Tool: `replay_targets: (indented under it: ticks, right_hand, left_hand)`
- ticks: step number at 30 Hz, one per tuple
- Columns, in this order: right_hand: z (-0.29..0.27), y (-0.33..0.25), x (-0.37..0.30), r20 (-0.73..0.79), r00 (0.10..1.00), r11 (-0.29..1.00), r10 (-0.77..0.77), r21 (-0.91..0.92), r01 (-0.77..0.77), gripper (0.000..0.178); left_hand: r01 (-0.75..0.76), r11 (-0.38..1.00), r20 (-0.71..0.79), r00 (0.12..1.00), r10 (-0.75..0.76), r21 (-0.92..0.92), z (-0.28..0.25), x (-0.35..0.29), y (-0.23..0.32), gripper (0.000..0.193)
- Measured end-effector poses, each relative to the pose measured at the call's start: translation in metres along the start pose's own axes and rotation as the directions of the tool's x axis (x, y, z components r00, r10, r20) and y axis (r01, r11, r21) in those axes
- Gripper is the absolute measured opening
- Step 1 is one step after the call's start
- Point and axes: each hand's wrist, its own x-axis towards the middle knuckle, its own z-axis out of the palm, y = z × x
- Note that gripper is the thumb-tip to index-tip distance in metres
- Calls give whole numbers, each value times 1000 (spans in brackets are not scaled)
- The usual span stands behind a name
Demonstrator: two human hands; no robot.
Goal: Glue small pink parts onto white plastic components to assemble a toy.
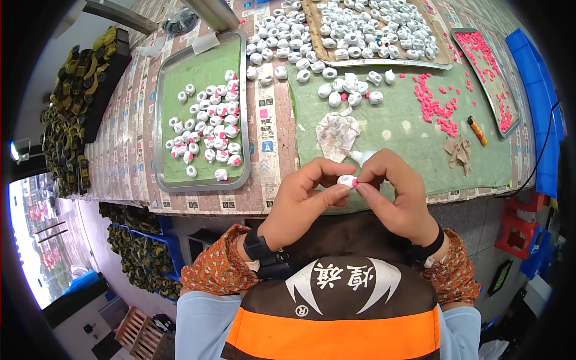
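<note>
Near the front edge of the table, my left hand [307,195] pinches a small white rounded toy head [344,179] with a dark opening. My right hand [395,189] closes its fingertips on a tiny pink piece [354,182] at the right side of that head; whether it is attached cannot be seen. Just beyond my right fingers lies a white nozzle-tipped bottle [360,156], mostly hidden by the hand. A stained white cloth [337,133] is spread behind it. Several white heads [354,87] and a scatter of loose pink pieces [435,105] lie on the green mat [390,141].
At left, a grey-rimmed tray [161,120] bears white heads with pink pieces. A tray [449,65] heaped with plain white heads stands at the back. The right-hand tray [510,129] carries pink pieces. A yellow-and-black tube [477,131] lies beside a beige rag [459,153].
</note>
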Motion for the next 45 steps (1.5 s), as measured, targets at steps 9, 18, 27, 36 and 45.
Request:
replay_targets:
  ticks: [9,18,27,36,45]
  right_hand:
    - [6,-2,-3,38,937,896,347,283,-343,11]
    - [9,0,-10,-21,995,993,95,72,-93,11]
    - [-4,0,-5,72,991,984,-115,-129,123,16]
    - [5,5,-10,22,996,988,-83,-130,85,16]
    - [8,4,-6,64,998,993,-12,-115,20,14]
  left_hand:
    - [-307,777,19,934,356,549,3,-3,1,26]
    - [-234,891,8,968,251,390,2,-6,-3,26]
    - [-302,833,81,951,300,463,-2,-10,-4,25]
    - [-400,676,132,901,412,619,-1,-9,-12,27]
    - [-256,743,70,960,272,619,-4,-12,-2,28]
